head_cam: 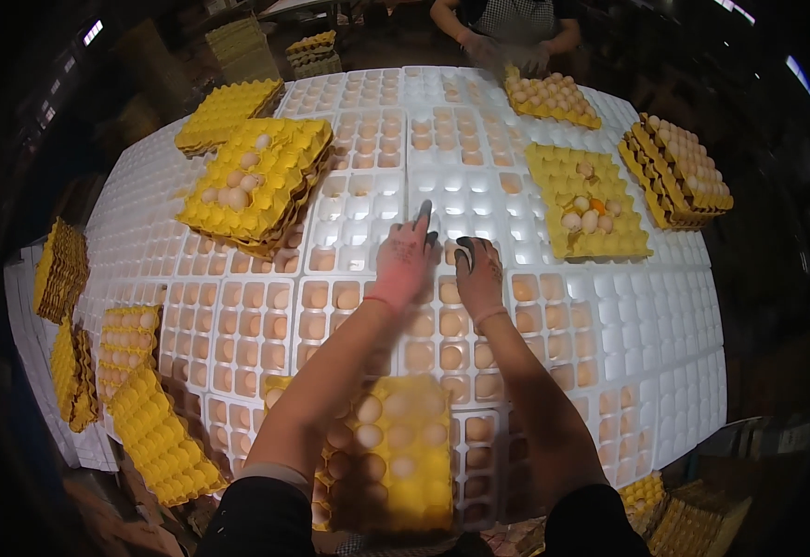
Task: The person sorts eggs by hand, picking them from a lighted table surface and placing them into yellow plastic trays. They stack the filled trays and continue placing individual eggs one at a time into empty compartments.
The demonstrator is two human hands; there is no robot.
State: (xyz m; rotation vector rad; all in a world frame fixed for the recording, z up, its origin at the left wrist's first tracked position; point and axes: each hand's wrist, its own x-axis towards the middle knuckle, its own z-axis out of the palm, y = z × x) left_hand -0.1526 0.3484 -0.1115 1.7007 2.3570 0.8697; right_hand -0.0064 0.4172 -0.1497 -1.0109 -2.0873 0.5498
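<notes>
Both my hands wear pink work gloves with dark fingertips. My left hand (405,261) is over the white foam egg trays (405,342), its index finger stretched forward near unfilled pockets; whether it holds anything is hidden. Just right of it, my right hand (478,275) bends its fingers down at a pocket with a pale egg (452,252) beside the fingertips; I cannot tell if it grips the egg. Brown eggs (451,358) fill many pockets below the hands. Close to my body, beneath my forearms, lies a yellow egg flat (419,505) partly filled with eggs.
Stacked yellow flats (255,184) with several eggs stand left. On the right, a yellow flat (589,240) holds eggs and an exposed orange yolk (597,206); a loaded stack (684,167) stands beyond. A co-worker's gloved hands (516,56) are across the table near another egg-filled flat (555,97).
</notes>
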